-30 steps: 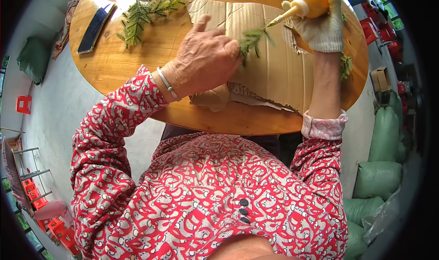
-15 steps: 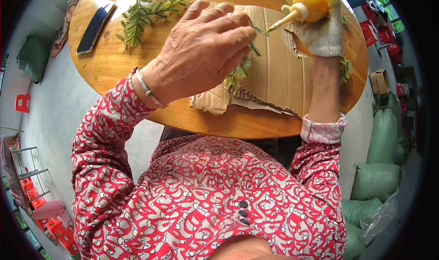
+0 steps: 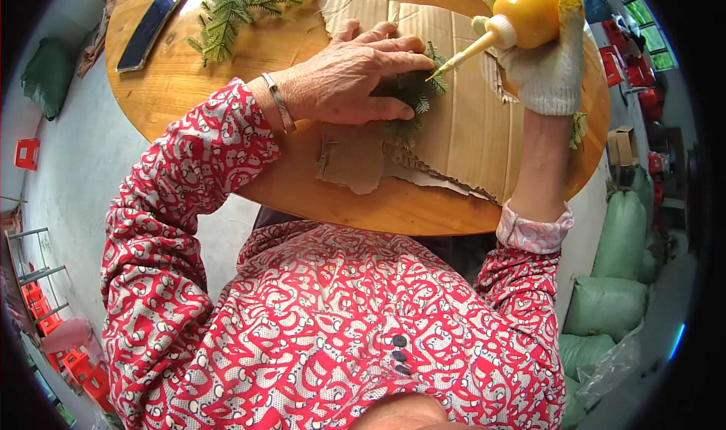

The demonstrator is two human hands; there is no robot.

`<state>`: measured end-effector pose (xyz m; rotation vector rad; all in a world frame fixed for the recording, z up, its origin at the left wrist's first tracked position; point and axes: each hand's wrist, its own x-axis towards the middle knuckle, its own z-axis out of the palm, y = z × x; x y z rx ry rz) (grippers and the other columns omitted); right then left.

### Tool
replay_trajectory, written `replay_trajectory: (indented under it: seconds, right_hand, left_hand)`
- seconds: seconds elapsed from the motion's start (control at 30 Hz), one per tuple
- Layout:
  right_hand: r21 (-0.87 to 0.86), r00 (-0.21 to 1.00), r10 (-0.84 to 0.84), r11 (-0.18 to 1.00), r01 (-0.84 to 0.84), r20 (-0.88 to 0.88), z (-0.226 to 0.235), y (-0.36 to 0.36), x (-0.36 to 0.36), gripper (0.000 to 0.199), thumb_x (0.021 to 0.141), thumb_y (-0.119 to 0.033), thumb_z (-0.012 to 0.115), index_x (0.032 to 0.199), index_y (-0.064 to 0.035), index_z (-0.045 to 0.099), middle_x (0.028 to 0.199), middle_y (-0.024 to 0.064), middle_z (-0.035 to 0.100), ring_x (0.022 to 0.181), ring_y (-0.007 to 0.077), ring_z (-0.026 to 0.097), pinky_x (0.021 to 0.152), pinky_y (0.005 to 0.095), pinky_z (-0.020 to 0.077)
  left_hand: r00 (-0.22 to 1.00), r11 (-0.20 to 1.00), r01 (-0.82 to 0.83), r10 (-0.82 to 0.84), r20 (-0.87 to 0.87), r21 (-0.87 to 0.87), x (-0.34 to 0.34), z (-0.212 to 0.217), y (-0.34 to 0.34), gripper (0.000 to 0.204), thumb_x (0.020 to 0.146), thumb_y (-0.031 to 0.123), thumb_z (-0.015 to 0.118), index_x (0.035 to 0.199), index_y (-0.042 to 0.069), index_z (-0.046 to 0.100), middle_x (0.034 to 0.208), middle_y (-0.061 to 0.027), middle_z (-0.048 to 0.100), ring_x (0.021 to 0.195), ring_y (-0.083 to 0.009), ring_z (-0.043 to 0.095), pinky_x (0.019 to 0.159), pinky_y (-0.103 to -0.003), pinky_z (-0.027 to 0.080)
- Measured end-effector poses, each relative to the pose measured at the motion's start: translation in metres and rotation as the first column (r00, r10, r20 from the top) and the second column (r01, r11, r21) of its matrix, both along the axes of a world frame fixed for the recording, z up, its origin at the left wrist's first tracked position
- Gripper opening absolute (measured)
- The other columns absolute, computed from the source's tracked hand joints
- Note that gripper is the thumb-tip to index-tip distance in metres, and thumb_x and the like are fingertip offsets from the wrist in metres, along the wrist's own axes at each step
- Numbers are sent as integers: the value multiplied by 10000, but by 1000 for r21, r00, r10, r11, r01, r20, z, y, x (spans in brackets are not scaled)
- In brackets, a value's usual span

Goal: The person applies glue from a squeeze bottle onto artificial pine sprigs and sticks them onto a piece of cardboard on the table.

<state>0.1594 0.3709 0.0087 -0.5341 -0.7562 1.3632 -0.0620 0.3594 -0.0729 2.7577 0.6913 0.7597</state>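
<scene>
your left hand [image 3: 355,78] lies flat, fingers stretched out, pressing a green sprig [image 3: 412,101] down onto the torn cardboard sheet [image 3: 461,139] on the round wooden table [image 3: 197,90]. your right hand [image 3: 548,71] (in a white knit glove) is wrapped around a yellow squeeze bottle [image 3: 525,14], tilted so its pale nozzle tip meets the sprig just beside your left fingertips. more green sprigs [image 3: 242,6] lie well apart at the table's far edge, near a dark flat tool [image 3: 151,27].
</scene>
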Motion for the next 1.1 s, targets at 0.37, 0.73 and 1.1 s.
replay_trajectory:
  seconds: [0.37, 0.73, 1.1]
  right_hand:
    - [26, 980, -168, 986, 166, 103, -13, -21, -16, 460, 884, -378, 602, 1191, -75, 441, 980, 173, 577, 758, 243, 575, 435, 281, 430]
    - [156, 961, -156, 980, 122, 230, -20, -20, -10, 481, 859, -361, 643, 1190, -67, 455, 997, 147, 582, 765, 197, 569, 439, 253, 418]
    - [218, 940, -214, 963, 158, 266, -20, -17, -8, 470, 851, -378, 651, 1150, -53, 489, 969, 139, 586, 675, 172, 539, 444, 241, 410]
  left_hand:
    - [1000, 998, -31, 31, 4, -60, 2, -5, -12, 625, 686, 203, 740, 1270, 168, 520, 1369, -39, 445, 1302, -322, 341, 1011, -486, 205]
    - [996, 996, -91, 90, 23, 15, 6, -15, -13, 649, 673, 289, 742, 1272, 184, 514, 1342, -53, 450, 1264, -313, 367, 962, -531, 247]
    - [993, 991, -119, 120, 16, -67, 10, -8, -12, 712, 640, 244, 764, 1296, 173, 496, 1365, -54, 430, 1278, -309, 339, 988, -521, 211]
